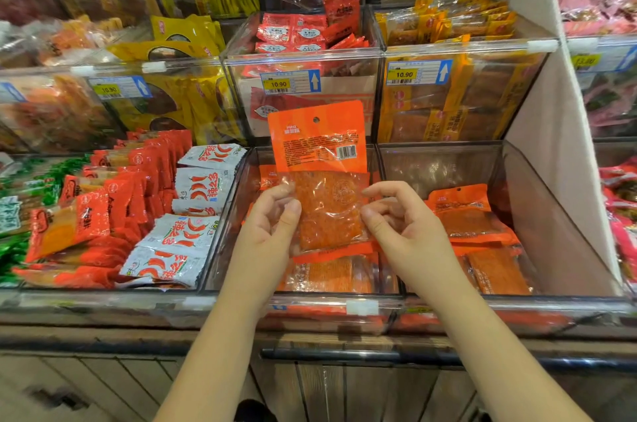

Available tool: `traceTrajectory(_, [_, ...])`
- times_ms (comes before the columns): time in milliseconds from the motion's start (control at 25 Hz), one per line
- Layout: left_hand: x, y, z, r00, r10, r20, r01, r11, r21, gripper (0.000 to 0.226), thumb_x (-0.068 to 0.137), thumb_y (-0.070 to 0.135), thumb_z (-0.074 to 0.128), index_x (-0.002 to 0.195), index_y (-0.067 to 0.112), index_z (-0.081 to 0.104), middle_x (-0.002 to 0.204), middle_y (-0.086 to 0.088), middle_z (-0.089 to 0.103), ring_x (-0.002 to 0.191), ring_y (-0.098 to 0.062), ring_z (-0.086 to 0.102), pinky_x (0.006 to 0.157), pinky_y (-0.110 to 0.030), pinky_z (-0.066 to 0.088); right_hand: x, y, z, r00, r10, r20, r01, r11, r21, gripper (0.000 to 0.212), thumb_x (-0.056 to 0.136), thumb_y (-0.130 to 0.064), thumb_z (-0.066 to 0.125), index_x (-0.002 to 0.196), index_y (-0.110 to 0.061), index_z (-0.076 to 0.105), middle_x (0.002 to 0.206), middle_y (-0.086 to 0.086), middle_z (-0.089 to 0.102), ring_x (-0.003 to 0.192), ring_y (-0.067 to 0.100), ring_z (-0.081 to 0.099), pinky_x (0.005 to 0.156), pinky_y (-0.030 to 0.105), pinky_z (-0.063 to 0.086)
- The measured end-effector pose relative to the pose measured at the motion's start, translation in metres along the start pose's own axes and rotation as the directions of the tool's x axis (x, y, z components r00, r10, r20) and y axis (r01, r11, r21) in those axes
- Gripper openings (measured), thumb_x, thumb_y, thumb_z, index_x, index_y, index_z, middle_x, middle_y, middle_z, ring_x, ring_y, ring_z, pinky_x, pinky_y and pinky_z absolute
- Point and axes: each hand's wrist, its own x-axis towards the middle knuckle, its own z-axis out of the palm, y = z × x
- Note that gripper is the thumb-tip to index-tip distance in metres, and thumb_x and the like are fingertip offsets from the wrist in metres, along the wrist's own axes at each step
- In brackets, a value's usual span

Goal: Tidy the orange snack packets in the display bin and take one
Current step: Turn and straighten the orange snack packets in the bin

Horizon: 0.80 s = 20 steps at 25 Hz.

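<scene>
Orange packet [319, 145] upright between left hand [272, 225], right hand [400, 225] pinching lower sides.

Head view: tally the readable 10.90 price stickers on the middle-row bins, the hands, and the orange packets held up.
10.90 price stickers: 3
Held-up orange packet: 1
Hands: 2, left hand and right hand, each pinching that packet with its fingers
Total: 6
</scene>
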Motion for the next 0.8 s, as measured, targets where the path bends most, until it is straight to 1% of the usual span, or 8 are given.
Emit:
traceTrajectory(120, [-0.003, 0.004, 0.0, 1.0, 0.023, 0.009, -0.023, 1.0, 0.014, 0.023, 0.096, 0.04, 0.057, 0.116, 0.049, 0.063, 0.109, 0.009, 0.071, 0.098, -0.02, 0.068, 0.078, -0.05, 0.059, -0.001, -0.003, 0.001, 1.0, 0.007, -0.008, -0.007, 1.0, 0.02, 0.02, 0.099, -0.016, 0.064, 0.108, -0.034, 0.06, 0.089, -0.008, 0.069, 0.081, 0.015, 0.066, 0.076, 0.034, 0.059])
traceTrajectory(240, [-0.003, 0.003, -0.002, 0.999, 0.033, 0.001, -0.033, 0.999, 0.029, 0.025, 0.091, 0.045, 0.058, 0.113, 0.056, 0.064, 0.113, 0.007, 0.07, 0.098, -0.026, 0.069, 0.079, -0.06, 0.057, 0.0, -0.002, 0.0, 1.0, 0.018, -0.006, -0.017, 1.0, 0.005, 0.018, 0.098, -0.017, 0.064, 0.108, -0.031, 0.058, 0.089, -0.007, 0.069, 0.081, 0.016, 0.068, 0.077, 0.04, 0.059])
traceTrajectory(320, [-0.002, 0.002, -0.002, 0.999, 0.033, 0.006, -0.033, 0.999, 0.022, 0.026, 0.091, 0.045, 0.059, 0.115, 0.055, 0.064, 0.114, 0.005, 0.07, 0.099, -0.032, 0.069, 0.08, -0.06, 0.057, 0.0, -0.002, 0.001, 1.0, 0.025, -0.005, -0.025, 1.0, -0.001, 0.022, 0.098, -0.018, 0.064, 0.115, -0.031, 0.056, 0.092, -0.01, 0.069, 0.082, 0.013, 0.069, 0.08, 0.04, 0.059])
traceTrajectory(440, [-0.003, 0.002, 0.0, 1.0, 0.021, -0.003, -0.021, 0.999, 0.032, 0.025, 0.093, 0.043, 0.06, 0.116, 0.05, 0.064, 0.112, 0.003, 0.071, 0.09, -0.024, 0.067, 0.074, -0.045, 0.058, -0.001, -0.004, 0.003, 1.0, -0.011, -0.004, 0.011, 1.0, 0.014, 0.052, 0.099, -0.023, 0.065, 0.141, -0.043, 0.042, 0.101, -0.015, 0.068, 0.086, 0.011, 0.068, 0.084, 0.027, 0.059])
traceTrajectory(520, [-0.003, 0.002, -0.001, 1.0, 0.004, 0.006, -0.004, 1.0, 0.027, 0.025, 0.094, 0.04, 0.061, 0.118, 0.043, 0.065, 0.113, 0.0, 0.071, 0.088, -0.022, 0.065, 0.074, -0.045, 0.057, -0.002, -0.004, 0.003, 0.998, -0.042, 0.045, 0.042, 0.999, 0.007, 0.066, 0.097, -0.028, 0.067, 0.148, -0.052, 0.033, 0.111, -0.024, 0.064, 0.093, 0.006, 0.067, 0.084, 0.018, 0.056])
traceTrajectory(640, [-0.005, 0.006, 0.0, 0.999, 0.019, 0.051, -0.023, 0.997, 0.078, 0.022, 0.093, 0.035, 0.065, 0.115, 0.039, 0.067, 0.108, 0.003, 0.072, 0.083, -0.013, 0.066, 0.069, -0.036, 0.056, -0.003, -0.006, 0.005, 0.983, -0.047, 0.178, 0.052, 0.998, -0.024, 0.069, 0.092, -0.037, 0.072, 0.149, -0.053, 0.037, 0.138, -0.04, 0.047, 0.126, -0.013, 0.049, 0.099, 0.009, 0.047])
traceTrajectory(720, [-0.009, 0.01, 0.002, 0.998, 0.028, 0.056, -0.033, 0.994, 0.1, 0.018, 0.096, 0.027, 0.066, 0.113, 0.034, 0.067, 0.099, 0.006, 0.073, 0.078, -0.01, 0.068, 0.063, -0.031, 0.055, -0.002, -0.007, 0.002, 0.984, -0.033, 0.177, 0.039, 0.999, -0.03, 0.065, 0.091, -0.036, 0.075, 0.146, -0.051, 0.043, 0.14, -0.041, 0.044, 0.129, -0.021, 0.04, 0.099, 0.002, 0.041])
traceTrajectory(800, [-0.013, 0.009, 0.004, 0.998, 0.059, 0.02, -0.062, 0.981, 0.183, 0.013, 0.1, 0.024, 0.061, 0.112, 0.03, 0.064, 0.096, 0.005, 0.071, 0.079, -0.011, 0.071, 0.056, -0.035, 0.058, 0.008, -0.002, -0.017, 0.997, -0.012, 0.076, 0.013, 1.0, -0.022, 0.06, 0.091, -0.033, 0.075, 0.142, -0.05, 0.048, 0.138, -0.04, 0.048, 0.129, -0.017, 0.044, 0.101, 0.01, 0.043])
